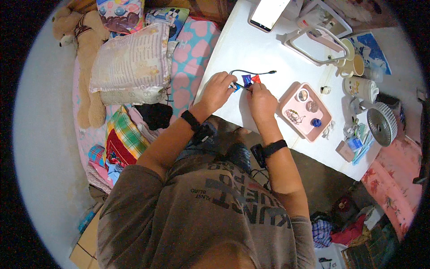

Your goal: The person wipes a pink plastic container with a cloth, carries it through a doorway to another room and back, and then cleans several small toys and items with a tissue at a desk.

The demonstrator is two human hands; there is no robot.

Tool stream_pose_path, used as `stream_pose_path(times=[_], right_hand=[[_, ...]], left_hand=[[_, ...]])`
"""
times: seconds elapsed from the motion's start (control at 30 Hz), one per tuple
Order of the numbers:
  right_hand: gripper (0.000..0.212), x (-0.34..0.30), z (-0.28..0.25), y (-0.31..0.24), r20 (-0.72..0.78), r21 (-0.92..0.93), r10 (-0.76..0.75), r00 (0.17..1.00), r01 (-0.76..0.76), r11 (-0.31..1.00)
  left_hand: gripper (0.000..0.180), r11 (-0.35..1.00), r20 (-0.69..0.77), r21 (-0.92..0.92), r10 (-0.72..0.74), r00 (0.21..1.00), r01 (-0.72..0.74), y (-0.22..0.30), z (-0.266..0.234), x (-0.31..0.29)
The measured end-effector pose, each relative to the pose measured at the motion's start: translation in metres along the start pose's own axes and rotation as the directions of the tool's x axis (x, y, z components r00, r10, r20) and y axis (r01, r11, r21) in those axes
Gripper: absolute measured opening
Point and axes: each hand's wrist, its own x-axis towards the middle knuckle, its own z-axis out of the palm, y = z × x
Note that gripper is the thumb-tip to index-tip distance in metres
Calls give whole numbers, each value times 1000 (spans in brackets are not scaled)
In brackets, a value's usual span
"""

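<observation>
My left hand [217, 92] is closed at the white table's near left side, its fingers pinching a small blue-and-white packet [235, 86]. Close by on the right, my right hand [263, 102] has its fingertips together on a thin dark piece [245, 88] that reaches toward the packet; its kind is too small to tell. Just beyond the fingertips lie a dark blue small packet [247, 80] and a red one [255, 79]. A short black cable [251, 71] with a plug at its end curves behind them.
Right of my hands stands a pink tray [286, 106] with small round items and a beaded bracelet. Farther off are a phone [268, 14], a framed mirror [316, 45], mugs [357, 65] and a small fan [381, 124]. A bed with pillows [130, 58] lies left.
</observation>
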Motion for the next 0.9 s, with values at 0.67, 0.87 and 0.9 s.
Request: stream_pose_path(times=[0.67,0.87,0.9], right_hand=[[19,18,-27,-1,47,197,196,979,-201,960],[22,15,-18,-1,-13,29,15,1000,-14,999],[22,16,-18,-2,-14,29,16,1000,-15,999]], left_hand=[[24,973,190,194,87,978,-124,2,-2,10],[23,979,119,160,108,987,-126,4,-2,10],[23,977,129,175,98,987,-120,3,-1,9]])
